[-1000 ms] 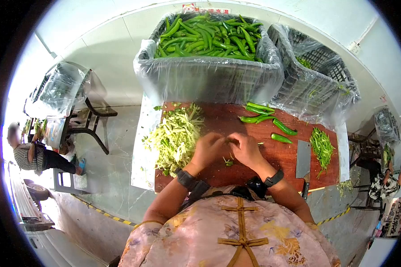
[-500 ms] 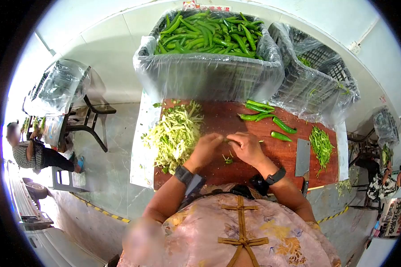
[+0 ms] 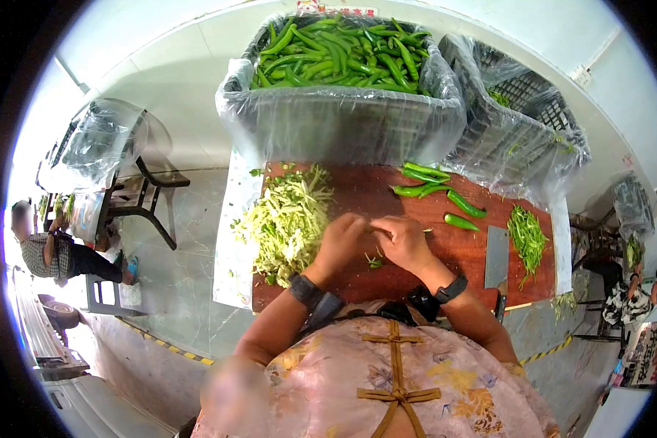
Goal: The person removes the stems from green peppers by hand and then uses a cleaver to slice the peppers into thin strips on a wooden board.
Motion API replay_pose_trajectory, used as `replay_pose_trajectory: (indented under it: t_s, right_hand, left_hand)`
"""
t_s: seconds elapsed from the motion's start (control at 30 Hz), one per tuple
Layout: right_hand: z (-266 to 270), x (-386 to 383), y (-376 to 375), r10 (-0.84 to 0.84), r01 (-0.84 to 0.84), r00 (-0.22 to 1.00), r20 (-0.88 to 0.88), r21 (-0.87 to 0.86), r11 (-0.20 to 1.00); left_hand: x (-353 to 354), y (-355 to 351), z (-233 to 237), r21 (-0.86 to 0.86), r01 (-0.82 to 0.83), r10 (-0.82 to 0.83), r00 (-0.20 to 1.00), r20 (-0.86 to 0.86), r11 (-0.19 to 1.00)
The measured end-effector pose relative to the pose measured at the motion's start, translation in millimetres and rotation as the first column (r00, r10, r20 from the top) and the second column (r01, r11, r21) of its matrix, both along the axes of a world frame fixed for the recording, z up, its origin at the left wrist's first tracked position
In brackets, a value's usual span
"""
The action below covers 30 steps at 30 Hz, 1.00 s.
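Note:
My left hand [image 3: 344, 241] and my right hand [image 3: 404, 243] come together above the red-brown board [image 3: 358, 281], fingers pinched. Whatever sits between the fingertips is too small or hidden to name. Just below them lie a few green scraps [image 3: 374, 260]. Beside my left hand is a heap of pale green shredded pieces [image 3: 285, 233]. Several whole green chili peppers [image 3: 460, 204] rest beyond my right hand. A cleaver [image 3: 497, 255] lies flat to the right, next to a pile of thin green strips [image 3: 526, 235].
A plastic-lined crate [image 3: 336, 124] full of green peppers stands at the back. Another lined crate [image 3: 511, 146] with a few greens is right of it. One person [image 3: 47, 248] sits far left, another person [image 3: 628, 303] far right. A stool [image 3: 106, 292] stands at left.
My left hand has shifted slightly upward and its fingers have curled in more. My right hand stays nearly in place. The peppers, heap and cleaver have not moved.

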State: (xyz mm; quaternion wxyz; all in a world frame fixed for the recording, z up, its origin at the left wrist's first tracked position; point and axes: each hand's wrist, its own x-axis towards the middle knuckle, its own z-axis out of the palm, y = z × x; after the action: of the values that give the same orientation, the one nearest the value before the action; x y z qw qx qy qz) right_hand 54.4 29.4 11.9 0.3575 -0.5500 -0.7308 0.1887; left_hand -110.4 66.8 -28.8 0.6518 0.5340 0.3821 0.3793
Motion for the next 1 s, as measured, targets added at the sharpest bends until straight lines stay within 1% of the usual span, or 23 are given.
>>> replay_pose_trajectory:
  t_s: [0.03,0.07,0.13,0.17,0.2,0.23,0.27,0.3,0.33,0.37,0.4,0.43,0.5,0.53,0.57,0.63,0.67,0.7,0.73,0.77,0.83,0.97,1.0]
  right_hand:
    - [3.1,-1.1,1.0,0.025,-0.028,0.999,0.039,0.083,0.996]
    - [4.2,-1.8,1.0,0.048,-0.06,0.996,0.079,0.165,0.984]
    - [-1.0,-0.4,0.4,0.048,-0.053,0.998,0.045,0.108,0.993]
    - [-3.3,0.2,0.6,0.047,-0.048,0.999,0.011,0.052,0.998]
    - [-4.5,0.0,0.2,0.049,-0.049,0.999,0.012,0.053,0.997]
    - [-5.4,-0.3,-0.6,-0.006,0.005,0.999,-0.046,-0.038,0.999]
    - [-6.1,-0.2,-1.2,-0.067,0.054,0.993,-0.098,-0.133,0.99]
    - [-6.1,1.5,-0.5,-0.066,0.053,0.993,-0.098,-0.133,0.99]
    - [-5.4,5.1,1.5,-0.07,0.043,0.99,-0.119,-0.219,0.975]
    - [-5.2,8.9,3.5,-0.076,0.031,0.987,-0.139,-0.301,0.953]
    - [-10.3,10.6,6.7,-0.076,-0.003,0.973,-0.22,-0.337,0.942]
    - [-15.1,12.1,7.5,-0.076,-0.003,0.972,-0.221,-0.337,0.942]
    - [-19.5,13.4,8.9,-0.145,-0.093,0.882,-0.449,-0.468,0.879]
    - [-19.4,12.9,9.4,-0.146,-0.092,0.882,-0.449,-0.467,0.879]
    - [-19.6,11.9,9.4,-0.147,-0.061,0.899,-0.413,-0.45,0.891]
    - [-19.8,10.1,8.1,-0.15,-0.03,0.914,-0.377,-0.433,0.901]
    - [-19.9,9.2,7.3,-0.134,0.063,0.965,-0.225,-0.298,0.952]
    - [-17.8,8.0,6.8,-0.142,0.132,0.988,-0.065,-0.143,0.981]
    - [-15.2,7.9,6.4,-0.142,0.132,0.988,-0.066,-0.143,0.981]
    - [-11.9,8.5,6.0,-0.151,0.131,0.98,-0.129,-0.149,0.98]
    - [-1.9,7.3,5.0,-0.157,0.129,0.969,-0.191,-0.155,0.979]
    - [-3.8,5.4,8.2,-0.165,0.096,0.933,-0.319,-0.22,0.971]
    - [-6.4,5.1,9.2,-0.156,0.074,0.921,-0.356,-0.235,0.969]
  left_hand:
    - [-0.2,-0.4,1.6,-0.098,0.019,-0.012,0.997,0.071,0.995]
    - [-0.1,-2.0,3.1,-0.1,0.019,-0.012,0.997,0.071,0.995]
    - [0.7,-3.8,9.2,-0.238,0.061,-0.015,0.982,0.19,0.969]
    - [0.6,-1.1,0.5,-0.237,0.059,-0.013,0.981,0.191,0.97]
    - [0.8,2.3,-6.3,-0.043,0.032,-0.029,0.998,0.059,0.999]
    - [0.7,4.3,-13.3,0.153,0.031,-0.019,0.997,-0.077,0.988]
    - [0.3,5.3,-20.4,0.153,0.03,-0.019,0.997,-0.076,0.988]
    - [0.1,5.6,-14.1,0.235,0.012,0.014,0.994,-0.111,0.972]
    - [-0.2,6.2,-8.1,0.317,-0.002,0.05,0.989,-0.142,0.948]
    - [-1.1,6.9,-4.4,0.319,-0.003,0.051,0.988,-0.143,0.948]
    - [-2.0,7.0,-2.0,0.374,0.023,0.036,0.988,-0.152,0.927]
    - [-2.4,6.9,-1.0,0.426,0.05,0.022,0.987,-0.161,0.903]
    - [0.2,5.7,-2.5,0.451,0.03,0.047,0.986,-0.157,0.892]
    - [1.4,5.2,-4.1,0.475,0.01,0.072,0.986,-0.153,0.88]
    - [1.3,5.5,-8.0,0.475,0.011,0.07,0.986,-0.153,0.88]
    - [0.7,5.9,-12.0,0.284,0.016,-0.003,0.999,-0.045,0.959]
    - [0.6,5.8,-13.9,0.284,0.016,-0.004,0.999,-0.045,0.959]
    - [0.8,4.8,-6.5,0.155,-0.002,-0.012,0.996,0.091,0.988]
    - [1.1,4.5,-2.0,0.022,-0.003,-0.002,0.974,0.226,1.0]
    - [0.6,5.4,-2.0,0.022,-0.003,-0.002,0.974,0.226,1.0]
    - [-1.4,6.0,1.8,0.056,-0.025,0.022,0.998,0.064,0.998]
    - [-0.2,0.3,16.3,0.016,0.014,-0.014,0.998,0.055,1.0]
    - [0.4,1.1,12.0,0.072,0.006,-0.01,0.998,0.059,0.997]
